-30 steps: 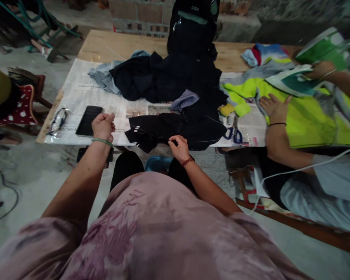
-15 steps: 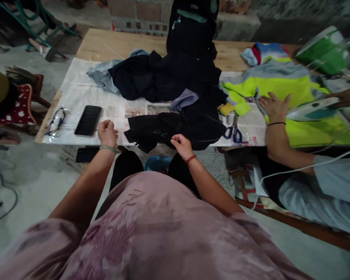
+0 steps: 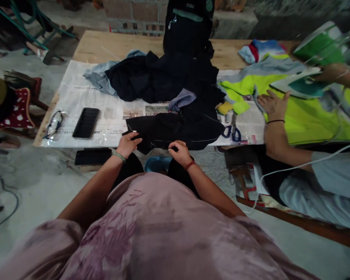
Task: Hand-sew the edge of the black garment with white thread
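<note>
A black cloth piece lies along the front edge of the table, with a thin pale thread line showing near its lower edge. At the cloth's left end, my left hand has its fingers closed on the edge, thumb and forefinger pointing right. My right hand pinches the front edge of the same cloth, its fingers curled. Whether a needle is in either hand is too small to see. Blue-handled scissors rest to the right of the cloth.
Dark clothes are heaped behind, before a black backpack. A phone and glasses lie left on newspaper. At right, a co-worker's hand moves an iron over a yellow garment; a white cord hangs nearby.
My left hand has moved right onto the cloth's left end. My right hand has shifted slightly down. The loose thread loops on the cloth no longer show. The co-worker's iron has moved up and left.
</note>
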Available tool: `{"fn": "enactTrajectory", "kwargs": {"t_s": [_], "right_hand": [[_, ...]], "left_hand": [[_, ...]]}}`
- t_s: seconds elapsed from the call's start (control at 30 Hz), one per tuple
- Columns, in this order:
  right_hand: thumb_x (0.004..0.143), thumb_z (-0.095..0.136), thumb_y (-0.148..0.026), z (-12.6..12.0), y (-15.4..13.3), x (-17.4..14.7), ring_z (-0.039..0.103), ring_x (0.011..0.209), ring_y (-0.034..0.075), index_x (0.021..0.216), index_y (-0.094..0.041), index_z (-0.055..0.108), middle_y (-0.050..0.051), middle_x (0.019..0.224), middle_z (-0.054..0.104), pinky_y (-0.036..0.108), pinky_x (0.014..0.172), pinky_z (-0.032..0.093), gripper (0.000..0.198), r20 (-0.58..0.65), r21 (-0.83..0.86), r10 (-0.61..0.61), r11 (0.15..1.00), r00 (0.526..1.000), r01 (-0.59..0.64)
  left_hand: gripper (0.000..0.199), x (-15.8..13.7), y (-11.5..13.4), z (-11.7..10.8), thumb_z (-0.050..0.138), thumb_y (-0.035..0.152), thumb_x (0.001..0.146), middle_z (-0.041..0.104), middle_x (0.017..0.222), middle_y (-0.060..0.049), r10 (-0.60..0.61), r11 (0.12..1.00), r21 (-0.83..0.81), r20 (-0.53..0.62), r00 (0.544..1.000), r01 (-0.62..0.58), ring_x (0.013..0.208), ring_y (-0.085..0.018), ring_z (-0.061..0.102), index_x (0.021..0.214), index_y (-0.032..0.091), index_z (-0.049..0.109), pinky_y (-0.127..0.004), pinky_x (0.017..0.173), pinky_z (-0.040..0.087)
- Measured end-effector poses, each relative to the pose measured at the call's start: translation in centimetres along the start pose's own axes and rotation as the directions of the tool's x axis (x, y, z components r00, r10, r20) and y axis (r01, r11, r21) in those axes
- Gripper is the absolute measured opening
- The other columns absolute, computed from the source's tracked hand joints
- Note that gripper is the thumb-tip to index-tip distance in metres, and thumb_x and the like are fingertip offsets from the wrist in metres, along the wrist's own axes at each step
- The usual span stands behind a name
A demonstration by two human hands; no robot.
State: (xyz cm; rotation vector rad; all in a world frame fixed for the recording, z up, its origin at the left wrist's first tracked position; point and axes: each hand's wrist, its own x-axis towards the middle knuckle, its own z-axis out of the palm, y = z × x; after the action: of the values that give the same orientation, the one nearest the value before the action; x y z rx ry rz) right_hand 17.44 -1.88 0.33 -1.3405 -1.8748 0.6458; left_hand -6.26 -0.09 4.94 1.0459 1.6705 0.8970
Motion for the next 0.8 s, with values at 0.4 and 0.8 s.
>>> {"fn": "enactTrajectory", "kwargs": {"t_s": [0.4, 0.8], "right_hand": [[0.080, 0.048, -0.020, 0.6, 0.3, -1.4, 0.051, 0.090, 0.017, 0.077, -0.021, 0.060, 0.003, 0.083, 0.061, 0.035, 0.092, 0.030, 0.012, 0.067, -0.179, -0.161, 0.969, 0.985, 0.170], [0.078, 0.048, -0.017, 1.3, 0.2, -3.1, 0.042, 0.112, 0.022, 0.081, -0.024, 0.064, 0.004, 0.094, 0.061, 0.043, 0.099, 0.025, 0.018, 0.064, -0.269, -0.209, 0.938, 0.976, 0.219]], "left_hand": [[0.021, -0.6, -4.0, -0.6, 0.059, 0.016, 0.059, 0.054, 0.052, 0.002, 0.095, 0.944, -0.315, -0.016, 0.995, -0.095, 0.041, -0.009, 0.048, 0.080, 0.016, 0.059, -0.016, 0.035, 0.035], [0.015, -2.7, -4.7, -1.7, 0.049, 0.013, 0.057, 0.059, 0.100, -0.005, 0.232, 0.951, -0.185, -0.108, 0.967, -0.249, 0.081, -0.015, 0.054, 0.059, 0.016, 0.063, -0.014, 0.042, 0.041]]}}
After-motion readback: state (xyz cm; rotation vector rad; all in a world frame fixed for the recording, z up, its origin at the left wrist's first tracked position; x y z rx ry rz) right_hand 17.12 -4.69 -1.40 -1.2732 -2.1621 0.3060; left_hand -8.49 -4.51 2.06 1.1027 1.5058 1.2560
